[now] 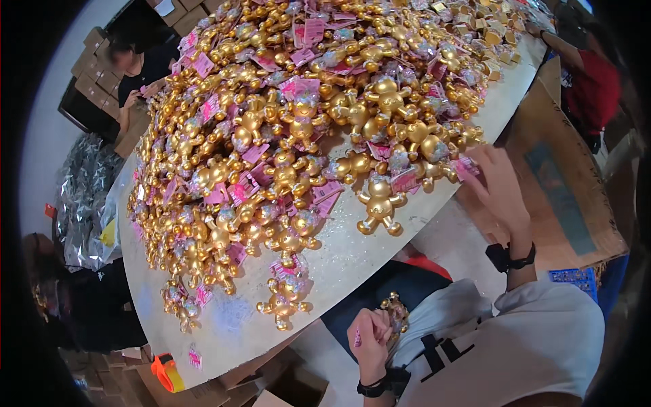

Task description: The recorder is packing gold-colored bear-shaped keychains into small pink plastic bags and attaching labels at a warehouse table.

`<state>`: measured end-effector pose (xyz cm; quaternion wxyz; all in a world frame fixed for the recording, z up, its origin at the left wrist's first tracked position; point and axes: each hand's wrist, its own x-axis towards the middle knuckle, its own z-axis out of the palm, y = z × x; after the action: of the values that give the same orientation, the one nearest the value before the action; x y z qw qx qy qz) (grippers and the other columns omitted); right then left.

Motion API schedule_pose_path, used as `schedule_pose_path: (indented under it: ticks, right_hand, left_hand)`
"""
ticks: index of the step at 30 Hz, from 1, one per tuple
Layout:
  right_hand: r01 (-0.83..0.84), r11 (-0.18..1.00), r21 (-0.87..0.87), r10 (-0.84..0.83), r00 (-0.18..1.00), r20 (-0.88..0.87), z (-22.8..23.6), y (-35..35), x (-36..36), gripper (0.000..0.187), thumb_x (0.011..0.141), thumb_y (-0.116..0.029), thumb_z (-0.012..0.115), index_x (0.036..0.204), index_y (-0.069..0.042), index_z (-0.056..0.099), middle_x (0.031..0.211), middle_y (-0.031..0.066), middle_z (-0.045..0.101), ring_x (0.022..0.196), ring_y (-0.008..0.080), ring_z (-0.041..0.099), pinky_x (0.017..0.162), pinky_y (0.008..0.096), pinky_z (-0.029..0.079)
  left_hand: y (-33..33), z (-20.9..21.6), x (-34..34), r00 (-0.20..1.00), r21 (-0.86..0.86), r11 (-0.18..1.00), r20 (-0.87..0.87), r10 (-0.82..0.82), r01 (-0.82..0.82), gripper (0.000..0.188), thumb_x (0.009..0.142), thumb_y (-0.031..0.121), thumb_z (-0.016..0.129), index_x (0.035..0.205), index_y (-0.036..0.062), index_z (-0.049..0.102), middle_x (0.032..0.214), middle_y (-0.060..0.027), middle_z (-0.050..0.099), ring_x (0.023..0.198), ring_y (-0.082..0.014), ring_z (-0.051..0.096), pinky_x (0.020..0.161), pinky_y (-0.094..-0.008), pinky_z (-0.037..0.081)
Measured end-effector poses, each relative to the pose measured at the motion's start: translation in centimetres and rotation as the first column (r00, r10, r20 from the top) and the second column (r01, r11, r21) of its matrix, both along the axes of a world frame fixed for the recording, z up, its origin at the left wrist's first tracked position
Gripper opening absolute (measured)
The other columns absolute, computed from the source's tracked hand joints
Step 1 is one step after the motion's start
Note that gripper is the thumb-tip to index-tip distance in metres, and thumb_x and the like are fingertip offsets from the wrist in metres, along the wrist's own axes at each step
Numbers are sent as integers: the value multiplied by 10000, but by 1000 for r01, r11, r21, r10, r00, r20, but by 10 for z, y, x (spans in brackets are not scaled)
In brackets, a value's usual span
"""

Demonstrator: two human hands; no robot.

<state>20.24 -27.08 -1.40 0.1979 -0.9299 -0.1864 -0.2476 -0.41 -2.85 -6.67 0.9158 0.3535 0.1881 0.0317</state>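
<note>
Near the lap, my left hand (369, 339) is closed, with a small gold figurine (395, 312) showing at its far side and a bit of pink card at its near edge. The fingers partly hide the figurine. At the right edge of the heap, my right hand (498, 183) pinches a pink tag (466, 168) between thumb and fingers. Beside that tag lie shiny gold figurines with round heads and stubby limbs, such as one gold figurine (380, 203) near the table edge. Clear glittery wrapping and pink tags are attached to many of them.
A large heap of gold figurines (285, 176) covers much of the pale table (352, 271). An orange-and-yellow tape roll (166, 373) sits at its edge. Cardboard boxes (291, 390) stand below, a big carton (563, 183) at right. Other people (139, 74) work around the table.
</note>
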Motion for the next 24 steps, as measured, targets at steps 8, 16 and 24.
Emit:
schedule_pose_path:
  ticks: [8,16,24]
  right_hand:
    - [-167,985,-28,166,985,-46,-27,-43,20,199,835,-79,588,1031,-45,595,972,90,573,946,275,523,832,369,436]
    - [-211,295,932,295,948,122,-5,-15,37,183,985,-160,437,1068,-12,508,884,69,575,671,105,556,520,223,456]
    - [-372,-242,896,401,803,442,33,26,45,241,980,-223,453,1123,-30,435,816,48,536,531,81,479,394,185,352]
  left_hand:
    - [-9,-2,3,990,417,904,54,-133,98,146,873,54,585,771,49,480,688,-8,475,553,-52,390,484,-191,290]
    - [-12,9,2,998,267,962,-24,-57,61,193,821,-56,611,870,45,455,727,-29,482,645,-74,491,475,-198,393]
    - [-13,4,0,994,356,932,103,26,-62,339,749,-174,616,895,58,416,805,-61,448,652,-113,510,514,-225,461]
